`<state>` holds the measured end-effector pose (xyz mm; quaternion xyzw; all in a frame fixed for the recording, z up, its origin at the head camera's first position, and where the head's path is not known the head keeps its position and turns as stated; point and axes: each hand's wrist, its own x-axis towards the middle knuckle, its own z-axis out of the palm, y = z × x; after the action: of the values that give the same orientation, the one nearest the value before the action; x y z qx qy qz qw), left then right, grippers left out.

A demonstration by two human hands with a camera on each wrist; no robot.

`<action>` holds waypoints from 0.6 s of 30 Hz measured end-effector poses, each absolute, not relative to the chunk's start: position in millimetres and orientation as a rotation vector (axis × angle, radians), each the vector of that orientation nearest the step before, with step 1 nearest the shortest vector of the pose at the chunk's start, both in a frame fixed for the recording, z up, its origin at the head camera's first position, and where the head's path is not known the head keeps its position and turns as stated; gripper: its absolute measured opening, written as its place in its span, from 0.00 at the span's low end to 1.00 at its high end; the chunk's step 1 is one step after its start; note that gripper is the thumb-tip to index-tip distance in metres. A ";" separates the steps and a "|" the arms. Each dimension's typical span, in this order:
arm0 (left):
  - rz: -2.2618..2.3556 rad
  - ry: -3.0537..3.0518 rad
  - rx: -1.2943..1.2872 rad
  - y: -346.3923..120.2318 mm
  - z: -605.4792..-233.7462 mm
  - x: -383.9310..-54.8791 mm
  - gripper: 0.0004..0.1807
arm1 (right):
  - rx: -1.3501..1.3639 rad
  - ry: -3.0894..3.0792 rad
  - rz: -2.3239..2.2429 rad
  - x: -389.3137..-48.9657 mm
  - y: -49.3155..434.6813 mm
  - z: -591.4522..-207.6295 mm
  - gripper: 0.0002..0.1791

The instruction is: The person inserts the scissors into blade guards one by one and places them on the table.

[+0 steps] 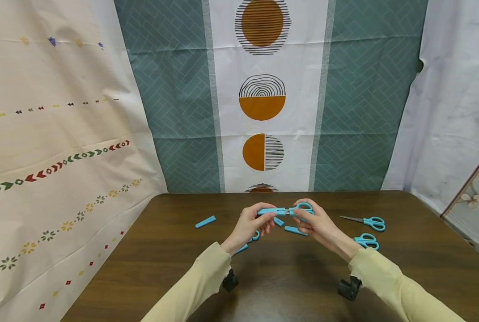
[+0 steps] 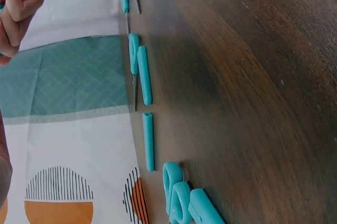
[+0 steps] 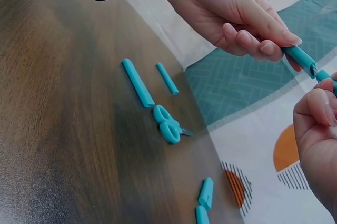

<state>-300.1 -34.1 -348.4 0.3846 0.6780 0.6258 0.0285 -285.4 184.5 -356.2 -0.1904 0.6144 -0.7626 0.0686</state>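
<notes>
Plainly turquoise-handled scissors (image 1: 291, 211), metal sliver (image 3: 315, 70) showing beside matching sheath (image 1: 272, 211); right hand (image 1: 319, 226) grips them, left hand (image 1: 248, 223) pinches sheath.

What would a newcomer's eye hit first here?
Probably the center: left grip holding a turquoise cap, right grip holding scissors with the blade mostly inside it, above the brown table. Then the bold orange circles on the cloth behind, and bare-bladed scissors lying at right.

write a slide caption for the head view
Left hand holds a blue cap partly over scissors gripped by the right hand, above a brown table.
</notes>
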 end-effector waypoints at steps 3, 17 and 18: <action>1.938 2.084 1.181 -33.9 -348.6 -299.9 0.13 | -0.569 1.856 -2.298 -286.3 183.4 -357.0 0.18; 1.931 2.052 1.203 -31.1 -348.4 -298.1 0.13 | -0.577 1.866 -2.312 -284.8 177.4 -357.0 0.18; 1.928 2.054 1.197 -31.1 -348.3 -298.1 0.13 | -0.573 1.867 -2.312 -284.7 177.6 -357.2 0.18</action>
<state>-298.1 -31.1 -348.3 0.3908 0.6706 0.6293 0.0403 -284.7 177.6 -357.2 -0.1891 0.6158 -0.7627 0.0577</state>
